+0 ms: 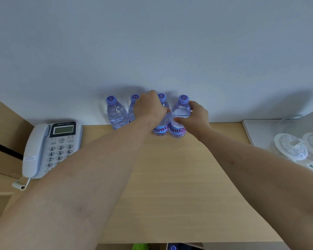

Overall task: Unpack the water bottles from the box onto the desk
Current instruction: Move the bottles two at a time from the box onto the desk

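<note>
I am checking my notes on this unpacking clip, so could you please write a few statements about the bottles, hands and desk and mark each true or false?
1. Four water bottles stand in a row at the back of the desk, against the wall. True.
2. The right hand grips the rightmost bottle. True.
3. The left hand rests flat on the telephone. False: it is at the third bottle from the left.
4. The bottle caps are red. False: they are purple-blue.
5. The telephone lies left of the bottles. True.

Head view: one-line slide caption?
Both hands grip two bottles, left hand and right hand, in a row of four on the desk beside a phone.
</note>
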